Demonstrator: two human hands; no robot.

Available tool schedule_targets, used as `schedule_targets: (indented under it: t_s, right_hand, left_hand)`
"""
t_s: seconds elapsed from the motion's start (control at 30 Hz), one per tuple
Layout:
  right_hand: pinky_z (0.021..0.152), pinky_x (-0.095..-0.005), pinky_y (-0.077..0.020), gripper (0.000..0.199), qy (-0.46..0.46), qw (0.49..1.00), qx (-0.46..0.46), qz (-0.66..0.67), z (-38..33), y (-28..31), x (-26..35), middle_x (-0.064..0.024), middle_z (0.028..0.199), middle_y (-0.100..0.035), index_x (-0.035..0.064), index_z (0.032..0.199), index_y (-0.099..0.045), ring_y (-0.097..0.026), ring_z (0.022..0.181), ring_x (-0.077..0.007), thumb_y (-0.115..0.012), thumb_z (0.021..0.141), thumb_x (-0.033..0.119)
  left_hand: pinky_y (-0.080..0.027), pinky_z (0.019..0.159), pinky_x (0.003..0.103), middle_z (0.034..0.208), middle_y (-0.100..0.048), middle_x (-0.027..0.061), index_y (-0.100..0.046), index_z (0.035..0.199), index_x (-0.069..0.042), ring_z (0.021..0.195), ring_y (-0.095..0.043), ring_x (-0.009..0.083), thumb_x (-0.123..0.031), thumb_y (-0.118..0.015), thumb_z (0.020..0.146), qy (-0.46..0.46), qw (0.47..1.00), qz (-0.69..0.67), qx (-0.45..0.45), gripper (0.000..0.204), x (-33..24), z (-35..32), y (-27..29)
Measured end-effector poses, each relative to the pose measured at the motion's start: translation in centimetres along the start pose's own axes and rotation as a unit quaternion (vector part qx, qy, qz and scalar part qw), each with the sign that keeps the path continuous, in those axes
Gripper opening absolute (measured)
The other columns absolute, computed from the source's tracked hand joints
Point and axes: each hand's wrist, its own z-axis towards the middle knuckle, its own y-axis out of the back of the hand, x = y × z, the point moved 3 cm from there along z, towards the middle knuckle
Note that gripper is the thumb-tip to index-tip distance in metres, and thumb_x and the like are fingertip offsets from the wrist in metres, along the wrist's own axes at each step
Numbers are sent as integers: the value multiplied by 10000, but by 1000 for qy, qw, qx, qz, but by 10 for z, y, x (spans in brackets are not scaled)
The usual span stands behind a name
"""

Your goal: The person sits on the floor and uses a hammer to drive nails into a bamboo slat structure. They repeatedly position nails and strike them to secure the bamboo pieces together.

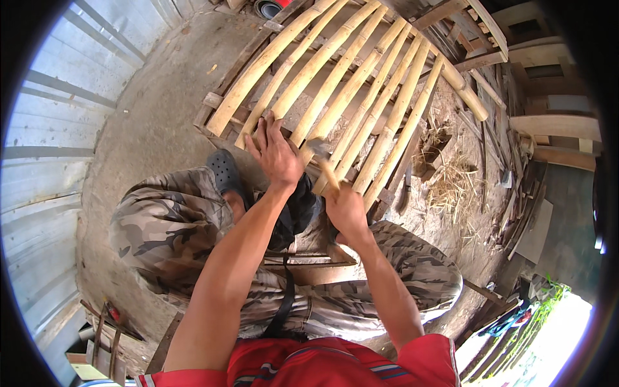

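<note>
Several pale yellow bamboo poles (pixel 344 95) lie side by side across a wooden frame (pixel 242 66), running away from me. My left hand (pixel 281 156) rests over the near ends of the poles at the left, its fingers stretched out and a little apart. Just right of it, a hammer (pixel 329 173) has its handle in the closed fingers of my right hand (pixel 347 209). The hammer's head is blurred and lies over the near end of a middle pole. Whether it touches the pole, I cannot tell. No nail shows clearly.
Corrugated metal sheets (pixel 55 148) wall the left side. Straw (pixel 454 187) litters the floor at right, near stacked boards (pixel 525 222). A loose thicker bamboo piece (pixel 465 93) lies along the right. My legs in camouflage trousers (pixel 171 216) flank the frame's near end.
</note>
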Motion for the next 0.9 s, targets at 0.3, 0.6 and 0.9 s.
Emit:
schedule_targets:
  t_s: [0.3,0.6,0.9]
  right_hand:
    - [600,-514,-554,243,37,983,-84,157,-11,21,25,-306,691,-640,-72,941,-649,-683,662,-474,-636,940,170]
    - [667,-550,-558,271,14,988,-61,143,-11,24,28,-309,735,-662,-51,887,-635,-670,736,-527,-637,941,214]
    - [716,-554,-566,246,-4,994,-41,105,-14,21,25,-325,760,-666,-43,937,-656,-683,788,-511,-630,931,202]
  left_hand:
    - [-45,1226,616,1539,-472,161,-424,1389,-59,1477,-357,363,6,-532,885,13,1000,5,-9,520,2,0,0]
    - [-33,1224,626,1550,-471,138,-425,1391,-64,1489,-342,354,-20,-529,898,17,1000,21,3,506,6,0,-1]
    - [-69,1223,624,1544,-483,128,-428,1398,-68,1475,-375,339,-8,-570,855,13,999,39,-18,565,9,0,2]
